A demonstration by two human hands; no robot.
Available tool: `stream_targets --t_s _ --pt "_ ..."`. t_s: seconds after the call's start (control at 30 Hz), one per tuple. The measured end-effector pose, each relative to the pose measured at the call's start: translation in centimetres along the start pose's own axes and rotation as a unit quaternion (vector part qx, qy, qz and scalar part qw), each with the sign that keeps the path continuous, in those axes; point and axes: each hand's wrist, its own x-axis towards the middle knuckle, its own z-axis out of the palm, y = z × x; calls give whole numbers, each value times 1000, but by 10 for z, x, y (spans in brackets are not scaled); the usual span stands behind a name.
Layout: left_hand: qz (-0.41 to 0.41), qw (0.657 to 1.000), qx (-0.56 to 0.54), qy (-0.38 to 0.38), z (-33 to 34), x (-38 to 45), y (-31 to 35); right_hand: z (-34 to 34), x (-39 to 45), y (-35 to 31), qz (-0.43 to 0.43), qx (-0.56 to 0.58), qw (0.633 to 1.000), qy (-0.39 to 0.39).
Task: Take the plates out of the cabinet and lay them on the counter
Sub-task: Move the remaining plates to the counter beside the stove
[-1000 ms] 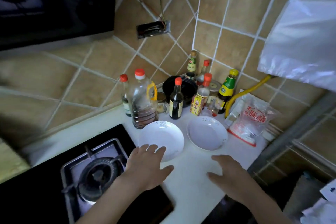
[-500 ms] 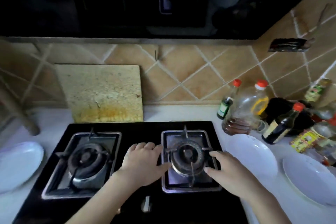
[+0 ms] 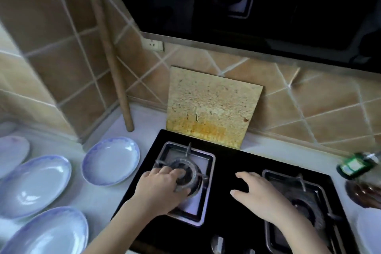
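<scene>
- Left hand point(image 3: 160, 189) is hovering palm-down over the left burner point(image 3: 186, 175), fingers loosely spread, holding nothing; can't tell if it is touching the grate.
- Right hand point(image 3: 259, 198) is hovering over the black glass between the burners, fingers relaxed and apart, also holding nothing.
- Both hands are sitting over the two-burner gas hob point(image 3: 237, 163); right burner point(image 3: 305, 208) is lying just beside the right hand.
- Plates: four white plates with blue rims are lying face-up on the white counter point(image 3: 99, 196) left of the hob, all empty.
- Nearest the hob: round plate point(image 3: 111, 161). Left of it: oval plate point(image 3: 34, 185). Below: another oval plate point(image 3: 49, 233). Fourth plate point(image 3: 12, 153) is being cut by the left frame edge.
- Right frame edge: part of one more white plate point(image 3: 369, 231) is showing on the counter.
- A stained board point(image 3: 212, 107) is leaning on the tiled wall behind the hob; a wooden rolling pin point(image 3: 115, 68) is standing tilted in the corner.
- Far right, blurred: green-label bottle point(image 3: 354, 166) and a jug with brown liquid point(image 3: 365, 192).
</scene>
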Motion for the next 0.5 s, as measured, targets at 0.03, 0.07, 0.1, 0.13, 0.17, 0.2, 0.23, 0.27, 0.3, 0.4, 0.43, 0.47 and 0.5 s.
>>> stream_targets --t_s 0.03,0.07,0.1,0.13,0.17,0.2,0.23,0.27,0.3,0.4,0.43,0.47,0.5 --pt "-10 1000 -3 1 -3 0 -17 6 9 -16 -5 -5 1000 -1" --pt "-19 1000 -5 4 -6 0 -34 11 19 -32 -12 -7 1000 -4" --pt "-30 1000 -7 6 -9 0 -51 16 28 -48 -18 -8 1000 -10" --pt "-41 999 -8 7 -12 -1 -67 21 37 -63 -26 -9 999 -17" --pt "-51 999 -8 5 -14 -1 -83 25 46 -77 -32 -9 999 -25" --pt "-61 998 -6 2 -16 0 -97 30 54 -90 -37 -8 999 -33" --pt "-71 997 -4 -3 -18 0 -111 34 62 -103 -42 -6 998 -41" --pt "-82 997 -3 -7 -20 0 -125 38 70 -114 -48 -3 998 -46" --pt "-90 996 -3 -9 -21 0 -138 43 79 -125 -55 0 997 -51" --pt "-111 994 -12 -2 -22 1 -173 56 102 -154 -79 -3 995 -60" --pt "-121 992 -19 1 -22 1 -184 61 110 -162 -86 -9 994 -64" --pt "-132 991 -27 5 -21 2 -195 65 118 -170 -93 -15 993 -69" --pt "-140 989 -34 7 -20 4 -205 69 126 -177 -96 -18 992 -77"
